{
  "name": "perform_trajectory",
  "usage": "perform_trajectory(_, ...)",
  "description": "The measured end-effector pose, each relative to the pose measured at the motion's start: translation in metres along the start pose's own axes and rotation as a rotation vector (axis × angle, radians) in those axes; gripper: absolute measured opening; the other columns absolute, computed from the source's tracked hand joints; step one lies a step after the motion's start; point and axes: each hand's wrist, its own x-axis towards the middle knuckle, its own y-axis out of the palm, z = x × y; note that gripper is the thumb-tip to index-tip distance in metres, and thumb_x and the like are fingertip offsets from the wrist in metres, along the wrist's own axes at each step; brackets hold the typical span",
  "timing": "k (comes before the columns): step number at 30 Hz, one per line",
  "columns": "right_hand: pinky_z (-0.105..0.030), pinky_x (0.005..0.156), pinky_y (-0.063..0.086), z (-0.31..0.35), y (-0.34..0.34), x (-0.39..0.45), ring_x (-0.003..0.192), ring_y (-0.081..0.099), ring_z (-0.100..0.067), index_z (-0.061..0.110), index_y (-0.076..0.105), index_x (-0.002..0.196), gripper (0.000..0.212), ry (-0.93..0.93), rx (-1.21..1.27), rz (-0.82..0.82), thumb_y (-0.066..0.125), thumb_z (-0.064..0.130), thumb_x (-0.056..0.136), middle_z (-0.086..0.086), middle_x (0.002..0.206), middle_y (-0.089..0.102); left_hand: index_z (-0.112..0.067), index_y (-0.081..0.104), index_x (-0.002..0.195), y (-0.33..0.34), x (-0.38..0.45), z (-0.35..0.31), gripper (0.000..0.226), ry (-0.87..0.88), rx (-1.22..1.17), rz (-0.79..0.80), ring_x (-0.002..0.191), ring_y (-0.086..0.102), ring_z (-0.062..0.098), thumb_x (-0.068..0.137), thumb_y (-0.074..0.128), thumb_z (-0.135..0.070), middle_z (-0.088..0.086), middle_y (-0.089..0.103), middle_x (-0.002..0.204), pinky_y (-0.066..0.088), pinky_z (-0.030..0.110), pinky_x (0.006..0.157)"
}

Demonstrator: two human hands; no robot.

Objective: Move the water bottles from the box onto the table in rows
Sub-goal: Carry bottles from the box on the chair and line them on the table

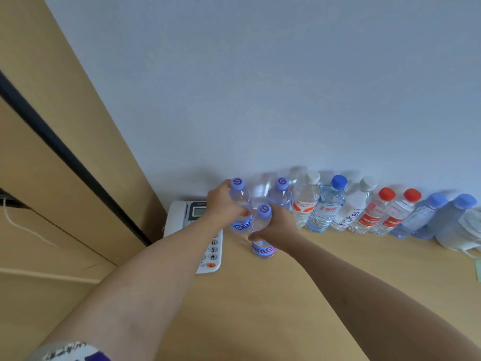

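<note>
**Operator:** At the left end of the back row, why are both hands on bottles at once?

**Instructor:** Each hand carries one unit. The left hand [223,201] wraps the upper body of a clear plastic bottle with a lilac cap [240,207] and holds it upright just beside the wall, extending the row leftward. The right hand [277,226] grasps a second identical lilac-capped bottle [261,234] in front of the row, probably the start of a second row.

**Operator:** Why grip high on the body?

**Instructor:** Judged from the pose, it keeps the base free to seat flat on the pale wooden table [286,295].

**Operator:** Describe the stock already placed.

**Instructor:** A line of upright clear bottles [328,207] stands against the white wall, shoulders touching, caps grouped: lilac, white, blue, white, two red, two pale blue. Labels face forward. The box is not in view.

**Operator:** Obstructions?

**Instructor:** A white desk telephone [208,259] lies just left of the held bottles; a white face mask [466,230] sits at the row's right end.
</note>
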Motion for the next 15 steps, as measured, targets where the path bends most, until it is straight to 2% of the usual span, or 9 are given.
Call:
perform_trajectory(3,-0.029,0.074,0.052,-0.002,0.0,0.008,0.087,0.063,-0.014,0.024,0.064,0.099,0.059,0.01,-0.017,-0.025,0.094,0.033,0.049,0.009,0.09,0.068,-0.023,0.061,0.109,0.01,0.016,0.003,0.069,0.017,0.002,0.014,0.089,0.065,0.014,0.047,0.091,-0.015,-0.007,0.068,0.1,0.053,0.024,0.075)
perform_trajectory(6,-0.032,0.078,0.053,-0.003,-0.003,0.004,0.089,0.062,-0.014,0.029,0.061,0.107,0.065,0.031,-0.108,-0.034,0.091,0.044,0.05,0.011,0.094,0.067,-0.024,0.062,0.108,0.021,0.026,0.006,0.066,0.049,0.0,0.042,0.087,0.064,0.016,0.05,0.091,-0.013,-0.009,0.067,0.096,0.049,0.023,0.07)
perform_trajectory(9,-0.032,0.077,0.053,-0.008,-0.005,-0.004,0.089,0.061,-0.015,0.027,0.059,0.102,0.066,0.051,-0.141,-0.052,0.092,0.046,0.049,0.01,0.095,0.064,-0.027,0.064,0.104,0.03,0.032,0.007,0.06,0.084,-0.004,0.047,0.086,0.064,0.015,0.052,0.089,-0.011,-0.015,0.065,0.091,0.048,0.02,0.067)
perform_trajectory(11,-0.034,0.082,0.053,-0.01,-0.005,-0.009,0.094,0.061,-0.017,0.025,0.06,0.107,0.07,0.066,-0.135,-0.059,0.093,0.047,0.049,0.006,0.1,0.064,-0.025,0.064,0.107,0.035,0.034,0.008,0.063,0.12,0.015,0.027,0.09,0.063,0.017,0.051,0.091,-0.013,-0.007,0.065,0.102,0.049,0.024,0.074)
perform_trajectory(13,-0.036,0.087,0.052,-0.01,-0.005,-0.012,0.1,0.059,-0.02,0.023,0.058,0.116,0.077,0.074,-0.15,-0.058,0.092,0.048,0.051,0.001,0.108,0.061,-0.022,0.063,0.114,0.036,0.033,0.009,0.071,0.128,0.053,-0.006,0.094,0.058,0.019,0.05,0.093,-0.016,0.001,0.053,0.117,0.047,0.025,0.083)
perform_trajectory(15,-0.035,0.087,0.051,-0.008,-0.004,-0.014,0.102,0.058,-0.021,0.022,0.056,0.119,0.078,0.079,-0.165,-0.054,0.091,0.047,0.054,-0.001,0.111,0.06,-0.022,0.062,0.116,0.033,0.031,0.009,0.076,0.125,0.073,-0.017,0.095,0.056,0.02,0.048,0.095,-0.019,0.002,0.048,0.117,0.048,0.028,0.086)
